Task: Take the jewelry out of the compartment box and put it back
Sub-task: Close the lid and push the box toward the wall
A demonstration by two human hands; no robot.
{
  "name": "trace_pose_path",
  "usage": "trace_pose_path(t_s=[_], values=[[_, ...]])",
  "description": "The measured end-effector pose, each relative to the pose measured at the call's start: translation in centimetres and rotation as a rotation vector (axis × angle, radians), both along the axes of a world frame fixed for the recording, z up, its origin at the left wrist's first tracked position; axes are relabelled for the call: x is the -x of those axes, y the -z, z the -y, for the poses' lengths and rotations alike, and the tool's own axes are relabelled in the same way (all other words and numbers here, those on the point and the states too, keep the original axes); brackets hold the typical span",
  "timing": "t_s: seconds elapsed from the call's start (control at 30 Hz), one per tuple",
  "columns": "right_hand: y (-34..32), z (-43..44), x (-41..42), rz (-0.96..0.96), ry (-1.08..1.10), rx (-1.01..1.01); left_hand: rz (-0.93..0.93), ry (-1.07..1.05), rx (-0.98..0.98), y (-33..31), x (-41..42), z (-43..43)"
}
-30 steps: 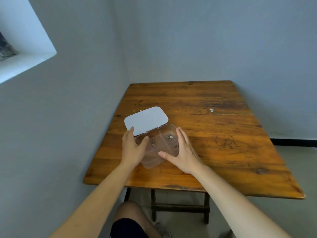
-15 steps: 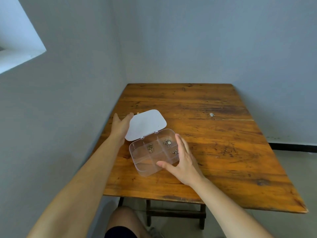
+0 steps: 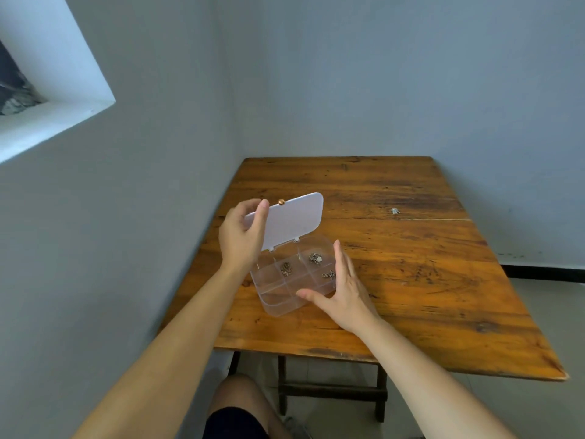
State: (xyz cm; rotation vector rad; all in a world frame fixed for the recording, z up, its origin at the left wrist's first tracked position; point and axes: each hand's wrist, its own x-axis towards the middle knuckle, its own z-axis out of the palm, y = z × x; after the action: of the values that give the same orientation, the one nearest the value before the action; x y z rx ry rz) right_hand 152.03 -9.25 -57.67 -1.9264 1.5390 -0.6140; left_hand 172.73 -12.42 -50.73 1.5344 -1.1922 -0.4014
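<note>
One view only, head camera. Compared with half a second before: lid (image 3: 286,224) of the clear compartment box (image 3: 294,275) raised from lying flat to tilted upright; left hand (image 3: 242,237) moved from the lid's far-left edge to gripping its left end. Left hand: thumb and fingers (image 3: 261,213) pinched on the lid's left edge. Right hand (image 3: 343,291): unchanged in place, fingers spread and straight, palm against the box's right side, thumb on the near wall, gripping nothing. Box seated near the left edge of the wooden tabletop (image 3: 411,280). Three small metal jewelry pieces (image 3: 315,258) inside, in separate compartments. One small silver piece (image 3: 394,211) lying well apart on the far tabletop. Small gold bead (image 3: 281,202) visible at the lid's top edge.
</note>
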Motion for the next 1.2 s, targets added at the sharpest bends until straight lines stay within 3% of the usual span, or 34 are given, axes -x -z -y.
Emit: trace_pose_path(t_s=[0.3,0.5,0.67,0.8,1.03,1.2], values=[[0.0,-1.5,0.5,0.146,0.018,0.043,0.041,0.206,-0.006,2.4,1.8,-5.9],[-0.4,-1.2,1.3,0.061,-0.009,0.137,0.502,0.32,-0.103,6.8,1.4,-7.3],[0.8,-1.4,1.8,-0.093,-0.14,0.139,0.535,0.28,-0.126,7.7,1.3,-6.9],[1.3,-1.4,2.2,-0.143,-0.178,0.138,0.691,0.301,-0.15,7.7,0.9,-6.5],[1.7,-1.5,1.9,-0.217,-0.152,0.163,1.065,0.537,-0.332,6.3,-1.0,-4.9],[1.8,-1.2,1.9,-0.218,-0.076,0.058,1.041,0.393,-0.332,7.1,-1.3,-3.8]])
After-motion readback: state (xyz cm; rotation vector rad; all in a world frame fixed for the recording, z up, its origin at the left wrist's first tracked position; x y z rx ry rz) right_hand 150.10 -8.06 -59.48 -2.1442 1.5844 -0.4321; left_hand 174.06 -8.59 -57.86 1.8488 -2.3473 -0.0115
